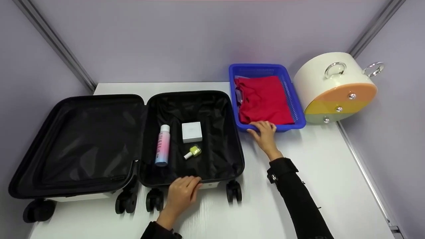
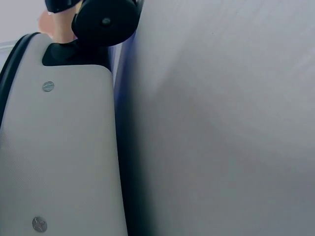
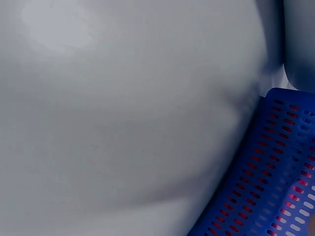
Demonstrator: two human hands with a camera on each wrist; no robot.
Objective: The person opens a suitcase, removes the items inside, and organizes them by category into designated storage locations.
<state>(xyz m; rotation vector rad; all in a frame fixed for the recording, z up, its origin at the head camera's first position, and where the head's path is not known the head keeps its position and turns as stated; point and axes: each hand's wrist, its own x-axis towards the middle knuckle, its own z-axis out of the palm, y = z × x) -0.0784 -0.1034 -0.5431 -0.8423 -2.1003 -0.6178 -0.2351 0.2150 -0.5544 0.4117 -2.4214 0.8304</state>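
An open black-lined suitcase (image 1: 215, 152) lies on the table, and my left hand (image 1: 181, 196) grips its near rim with the fingers bent over the edge. In the left wrist view the pale suitcase shell (image 2: 64, 147) shows, but not the left fingers. Inside the right half are a pink-and-blue spray can (image 1: 162, 146), a small white box (image 1: 192, 132) and a yellow-green nail polish bottle (image 1: 195, 151). My right hand (image 1: 265, 139) holds the near rim of a blue plastic basket (image 1: 297, 113), thumb on its outer side. Folded red cloth (image 1: 265, 99) fills the basket.
Right of the basket stands a round cream case (image 1: 323, 71) with coloured drawers and metal ring handles. The suitcase's other half (image 1: 86, 146) lies open at left. Black wheels (image 1: 234, 191) stick out toward the near side of the white table (image 1: 318, 172). Grey walls close the back and sides.
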